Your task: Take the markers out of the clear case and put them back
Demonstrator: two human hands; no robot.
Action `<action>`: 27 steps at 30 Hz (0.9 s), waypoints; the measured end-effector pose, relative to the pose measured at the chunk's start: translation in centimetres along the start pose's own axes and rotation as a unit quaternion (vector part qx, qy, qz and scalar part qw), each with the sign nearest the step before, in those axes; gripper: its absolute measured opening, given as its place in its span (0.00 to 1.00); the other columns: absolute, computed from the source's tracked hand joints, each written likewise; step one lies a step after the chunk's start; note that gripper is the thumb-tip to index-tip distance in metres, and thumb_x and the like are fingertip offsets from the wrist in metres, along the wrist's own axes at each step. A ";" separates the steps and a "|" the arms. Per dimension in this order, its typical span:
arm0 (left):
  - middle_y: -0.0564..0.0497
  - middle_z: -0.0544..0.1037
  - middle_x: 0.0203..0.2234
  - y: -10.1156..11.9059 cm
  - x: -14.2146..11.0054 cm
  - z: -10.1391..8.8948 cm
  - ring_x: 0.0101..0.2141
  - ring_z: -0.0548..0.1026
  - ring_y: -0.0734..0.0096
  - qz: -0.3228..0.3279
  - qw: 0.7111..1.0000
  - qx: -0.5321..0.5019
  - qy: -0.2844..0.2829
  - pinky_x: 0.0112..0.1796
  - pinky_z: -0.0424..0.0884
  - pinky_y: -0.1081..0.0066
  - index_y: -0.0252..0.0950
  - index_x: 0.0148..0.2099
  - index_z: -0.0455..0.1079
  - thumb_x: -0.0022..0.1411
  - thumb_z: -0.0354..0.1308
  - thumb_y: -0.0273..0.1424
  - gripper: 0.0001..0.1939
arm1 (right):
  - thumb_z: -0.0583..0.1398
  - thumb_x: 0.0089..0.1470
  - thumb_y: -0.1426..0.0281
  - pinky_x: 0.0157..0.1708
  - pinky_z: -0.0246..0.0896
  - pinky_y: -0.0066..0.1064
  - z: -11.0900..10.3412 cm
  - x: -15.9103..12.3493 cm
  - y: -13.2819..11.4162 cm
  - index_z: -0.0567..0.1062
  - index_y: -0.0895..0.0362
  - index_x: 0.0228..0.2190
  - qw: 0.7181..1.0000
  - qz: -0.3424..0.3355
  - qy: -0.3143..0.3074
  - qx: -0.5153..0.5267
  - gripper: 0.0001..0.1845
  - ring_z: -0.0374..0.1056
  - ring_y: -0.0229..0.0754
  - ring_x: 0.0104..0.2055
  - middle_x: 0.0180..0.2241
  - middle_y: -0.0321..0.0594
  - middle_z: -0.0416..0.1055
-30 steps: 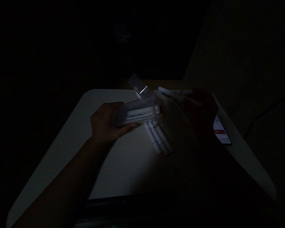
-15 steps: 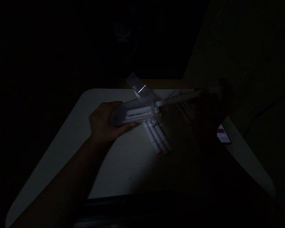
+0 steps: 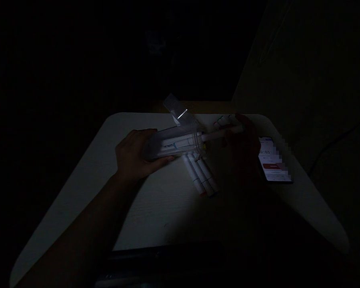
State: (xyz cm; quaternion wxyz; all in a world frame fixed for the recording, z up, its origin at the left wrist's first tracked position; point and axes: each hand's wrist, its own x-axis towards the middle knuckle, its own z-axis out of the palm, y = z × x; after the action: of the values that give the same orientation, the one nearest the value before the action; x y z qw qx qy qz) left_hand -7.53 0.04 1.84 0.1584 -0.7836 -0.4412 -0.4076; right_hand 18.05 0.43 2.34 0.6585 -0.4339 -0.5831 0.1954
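My left hand (image 3: pixel 133 154) is wrapped round a clear plastic case (image 3: pixel 156 146), tipped on its side with its mouth to the right. Its transparent lid (image 3: pixel 175 107) is flipped open at the back. White markers lie inside the case. In deep shadow, my right hand (image 3: pixel 244 142) grips a white marker (image 3: pixel 219 133), whose far end is in the case's mouth. Several more white markers (image 3: pixel 201 176) lie on the table under and in front of the case. Behind the right hand, other markers with coloured ends (image 3: pixel 223 119) are partly hidden.
A pale table (image 3: pixel 150 212) with rounded corners stands in a very dark room. On its right side lies a lit phone (image 3: pixel 276 168). A dark long object (image 3: pixel 162 256) is along the near edge. A cable (image 3: pixel 333 138) runs at the right.
My right hand has moved left toward the case, sliding the marker further into its mouth. More of the phone now shows. My left hand and the case have shifted slightly right.
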 end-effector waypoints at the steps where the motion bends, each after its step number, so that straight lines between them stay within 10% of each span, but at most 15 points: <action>1: 0.46 0.75 0.39 0.0 0.0 0.0 0.38 0.73 0.62 0.001 1.000 -0.002 0.001 0.39 0.70 0.63 0.35 0.48 0.65 0.41 0.63 0.50 0.35 | 0.58 0.50 0.63 0.24 0.63 0.27 0.1 -0.2 -0.1 0.64 0.52 0.47 1.000 -0.004 -0.002 -0.001 0.21 0.65 0.33 0.24 0.28 0.34 0.70; 18: 0.48 0.75 0.39 0.0 0.0 0.0 0.38 0.74 0.60 -0.007 1.000 0.011 -0.006 0.39 0.71 0.61 0.40 0.49 0.63 0.42 0.62 0.51 0.34 | 0.50 0.57 0.68 0.43 0.63 0.31 1.2 -1.8 -0.9 0.68 0.51 0.48 0.990 0.000 -0.129 -0.055 0.17 0.65 0.36 0.45 0.44 0.38 0.69; 27: 0.47 0.74 0.41 0.0 -0.1 -0.2 0.40 0.73 0.58 -0.015 1.000 0.007 -0.020 0.40 0.71 0.60 0.40 0.49 0.63 0.42 0.63 0.50 0.34 | 0.50 0.56 0.71 0.49 0.59 0.37 1.0 -1.7 0.0 0.70 0.51 0.44 0.974 -0.107 -0.176 -0.097 0.16 0.62 0.38 0.49 0.45 0.40 0.66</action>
State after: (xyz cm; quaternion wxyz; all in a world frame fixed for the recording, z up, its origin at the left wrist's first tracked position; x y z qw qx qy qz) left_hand -7.63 -0.16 1.90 0.1490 -0.7837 -0.4592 -0.3907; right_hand 16.67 -0.47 1.29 0.5169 -0.3897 -0.7493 0.1396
